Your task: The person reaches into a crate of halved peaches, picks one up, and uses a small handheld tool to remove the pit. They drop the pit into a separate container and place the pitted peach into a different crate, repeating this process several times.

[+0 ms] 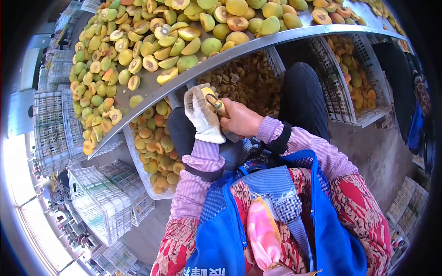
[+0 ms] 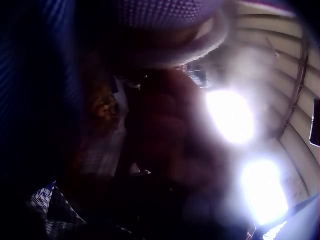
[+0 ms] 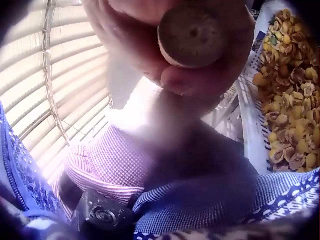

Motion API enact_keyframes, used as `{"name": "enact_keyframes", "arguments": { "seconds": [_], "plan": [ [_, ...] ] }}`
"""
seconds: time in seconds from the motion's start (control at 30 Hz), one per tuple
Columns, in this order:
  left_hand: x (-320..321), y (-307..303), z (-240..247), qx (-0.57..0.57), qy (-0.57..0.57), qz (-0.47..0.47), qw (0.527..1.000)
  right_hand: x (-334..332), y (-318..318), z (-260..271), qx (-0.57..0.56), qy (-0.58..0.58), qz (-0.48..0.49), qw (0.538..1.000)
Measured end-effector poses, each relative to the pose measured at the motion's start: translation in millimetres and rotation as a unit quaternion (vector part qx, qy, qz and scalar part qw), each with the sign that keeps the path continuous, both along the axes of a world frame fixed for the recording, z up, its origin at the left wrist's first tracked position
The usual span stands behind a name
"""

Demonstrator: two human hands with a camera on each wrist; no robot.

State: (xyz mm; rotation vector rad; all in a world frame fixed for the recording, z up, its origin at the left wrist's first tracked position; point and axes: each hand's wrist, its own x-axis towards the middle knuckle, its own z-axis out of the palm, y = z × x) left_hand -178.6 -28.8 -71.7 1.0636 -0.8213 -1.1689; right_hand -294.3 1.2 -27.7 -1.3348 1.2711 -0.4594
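Observation:
In the head view my gloved left hand [image 1: 202,114] holds a yellow peach half [image 1: 208,92] at its fingertips, over my lap. My bare right hand [image 1: 244,119] grips the light wooden handle [image 1: 221,108] of a small pitting tool. The tool's curved metal loop [image 1: 212,98] is right at the cut fruit. From the right wrist, the round butt of the handle [image 3: 192,37] pokes out of the curled fingers [image 3: 130,37]. The left wrist view is mostly dark, hiding that hand's fingers.
Halved peaches [image 1: 184,41] heap on a metal table with a raised edge [image 1: 258,43]. Below it stand a crate [image 1: 275,62] of brown scraps, a crate [image 1: 163,196] of peach halves at left and another crate [image 1: 324,64] at right. White crates [image 1: 99,207] stack at far left.

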Motion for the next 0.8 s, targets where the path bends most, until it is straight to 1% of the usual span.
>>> {"name": "enact_keyframes", "arguments": {
  "seconds": [0.07, 0.1, 0.13, 0.17, 0.2, 0.23, 0.27, 0.3, 0.37, 0.4, 0.43, 0.5, 0.53, 0.57, 0.6, 0.63, 0.67, 0.7, 0.77, 0.8],
  "plan": [
    [2, 0, -1, 0.014, 0.007, 0.0, 1.0, -2, -2, 3, 0.129, -0.065, 0.014, 0.989],
    [3, 1, -1, 0.026, 0.013, 0.002, 1.0, -1, -1, -4, 0.131, -0.065, 0.012, 0.989],
    [2, 1, 1, 0.048, 0.05, 0.004, 0.998, 2, 1, -17, 0.076, -0.08, -0.007, 0.994],
    [2, 0, 1, 0.049, 0.051, 0.003, 0.998, 4, 1, -27, 0.02, -0.092, -0.026, 0.995],
    [3, 0, 1, 0.081, 0.103, -0.005, 0.991, 4, 2, -34, 0.02, -0.092, -0.028, 0.995],
    [4, 2, 2, 0.114, 0.154, -0.011, 0.981, 6, 2, -37, -0.017, -0.059, -0.019, 0.998],
    [1, 3, 4, 0.115, 0.154, 0.0, 0.981, 7, 1, -38, -0.055, -0.027, -0.011, 0.998],
    [1, 5, 4, 0.118, 0.151, -0.001, 0.981, 8, 3, -38, -0.052, -0.03, -0.013, 0.998],
    [-1, 7, 2, 0.043, 0.0, 0.027, 0.999, 6, 2, -25, 0.033, -0.051, -0.012, 0.998],
    [1, 6, -2, -0.002, -0.086, 0.028, 0.996, 6, 4, -27, 0.035, -0.052, -0.013, 0.998],
    [4, 6, -3, -0.002, -0.087, 0.028, 0.996, 6, 3, -29, 0.028, -0.069, -0.013, 0.997],
    [7, 3, -1, 0.087, 0.072, -0.019, 0.993, 6, 1, -36, 0.016, -0.088, -0.016, 0.996],
    [6, 2, 3, 0.142, 0.146, -0.035, 0.979, 6, 1, -40, -0.059, -0.048, -0.012, 0.997],
    [4, 3, 5, 0.141, 0.146, -0.035, 0.979, 7, 3, -42, -0.132, -0.008, -0.005, 0.991],
    [1, 4, 7, 0.147, 0.164, -0.028, 0.975, 6, 4, -44, -0.133, -0.009, -0.003, 0.991],
    [-1, 1, 8, 0.151, 0.183, -0.021, 0.971, 5, 4, -42, -0.124, -0.027, -0.022, 0.992],
    [-2, -1, 4, 0.142, 0.191, -0.013, 0.971, 5, 4, -41, -0.113, -0.045, -0.041, 0.992],
    [0, -1, 1, 0.14, 0.193, -0.012, 0.971, 6, 5, -41, -0.115, -0.044, -0.039, 0.992],
    [1, -1, -1, 0.118, 0.144, -0.004, 0.983, 8, 7, -40, -0.145, -0.004, -0.048, 0.988],
    [1, -1, -2, 0.117, 0.144, -0.006, 0.983, 8, 6, -39, -0.147, -0.004, -0.049, 0.988]
  ]
}}
